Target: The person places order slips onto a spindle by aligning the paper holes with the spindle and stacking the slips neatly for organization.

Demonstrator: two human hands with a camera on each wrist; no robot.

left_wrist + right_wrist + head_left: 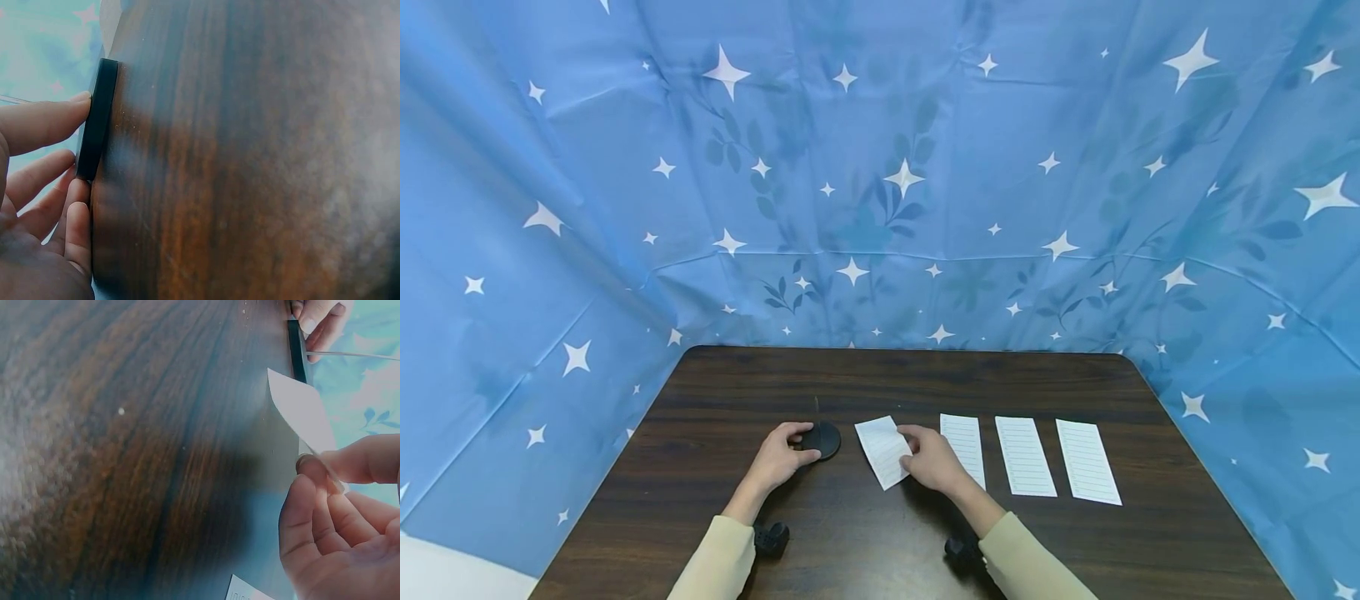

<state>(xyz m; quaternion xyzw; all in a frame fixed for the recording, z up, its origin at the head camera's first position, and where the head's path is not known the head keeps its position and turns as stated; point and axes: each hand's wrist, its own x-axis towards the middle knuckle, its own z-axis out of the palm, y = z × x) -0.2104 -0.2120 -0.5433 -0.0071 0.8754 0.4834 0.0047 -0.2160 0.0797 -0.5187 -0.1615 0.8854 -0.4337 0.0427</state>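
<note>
A: Left hand point(780, 458)?

B: Fingers curled round a flat black disc point(822, 439), thumb on the near rim, fingertips point(59, 119) on the far edge. Disc lies flat on the table point(865, 550), approx. mid-left.

A: Right hand point(934, 460)?

B: Pinching a white paper slip point(883, 451) at its right edge, thumb and forefinger closed on it. Wrist view shows the slip lifted off the wood at the pinched end, bent upward; far corner low. Whether that corner touches the tabletop, can't tell.

A: Slip vs. disc?

B: Just beside each other, small gap, not touching. Slip sits skewed, between disc and the other papers.

A: Others?

B: Three lined slips point(1024, 456) in a row to the right, flat, parallel, apart from each other. The nearest is partly under the right hand.

A: Room?

B: Bare dark wood in front of and behind the row, more at far left. Back edge well apart from the hands. Blue starred cloth point(880, 183) hangs behind and at both sides. Two small black objects point(771, 537) on the near table by the sleeves.
</note>
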